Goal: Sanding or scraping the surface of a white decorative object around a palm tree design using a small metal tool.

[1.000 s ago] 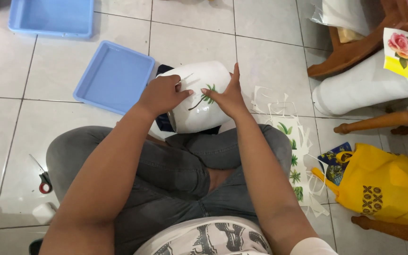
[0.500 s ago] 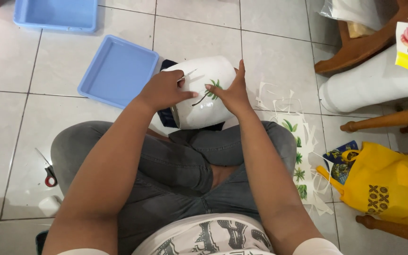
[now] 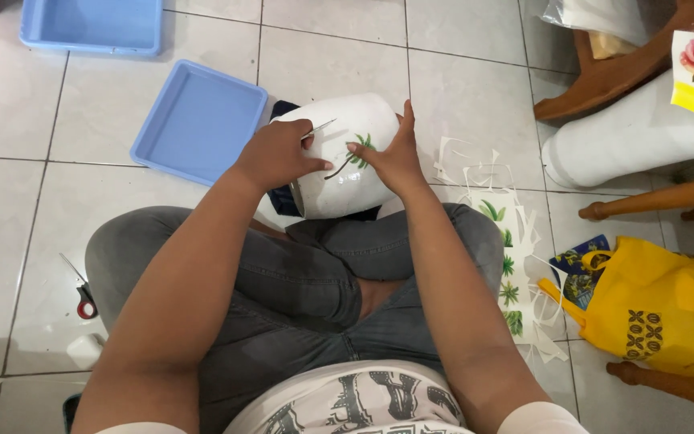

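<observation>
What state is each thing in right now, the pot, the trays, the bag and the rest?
White pot: on its side, resting against the knees.
Left hand: on pot, pinching a thin tool.
Right hand: pressing palm-tree sticker.
Blue trays: empty.
Yellow bag: slumped.
Scissors: closed.

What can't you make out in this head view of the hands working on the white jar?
- White jar: underside hidden by the legs; mouth mostly covered by the left hand.
- Thin tool in that hand: too small to identify.
- Palm decal: partly under the right hand.
- Scissors: blades too faint.
</observation>
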